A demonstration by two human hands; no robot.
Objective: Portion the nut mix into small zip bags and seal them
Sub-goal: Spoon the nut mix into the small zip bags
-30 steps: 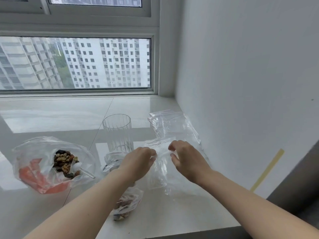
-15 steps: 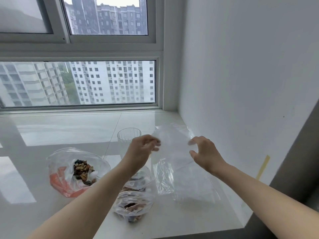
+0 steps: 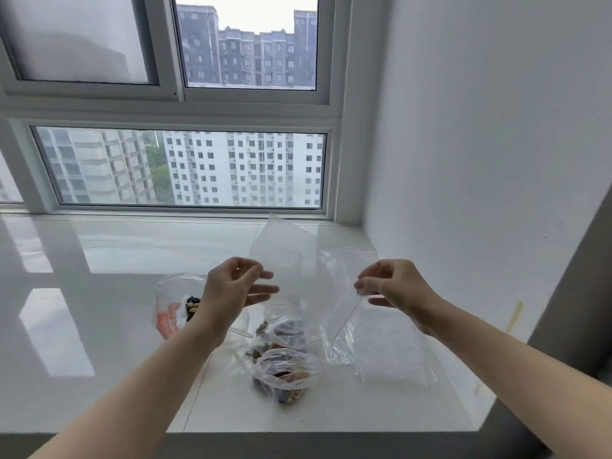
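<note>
An empty clear zip bag (image 3: pixel 311 276) is held up in the air above the white sill. My left hand (image 3: pixel 231 286) pinches its left edge and my right hand (image 3: pixel 390 286) pinches its right edge, stretching it between them. Below it lie two small bags filled with nut mix (image 3: pixel 284 372), one behind the other. The large bag of nut mix (image 3: pixel 178 306) with an orange patch sits to the left, partly hidden by my left wrist.
A pile of spare clear bags (image 3: pixel 390 352) lies on the white sill (image 3: pixel 99 326) at the right, close to the wall (image 3: pixel 480 160). The window (image 3: pixel 185 167) runs along the back. The sill's front edge is near the bottom of view.
Both hands lifted one bag from the pile and spread apart, raising it into the air. The camera view tilted up, and the glass is now behind the raised bag.
</note>
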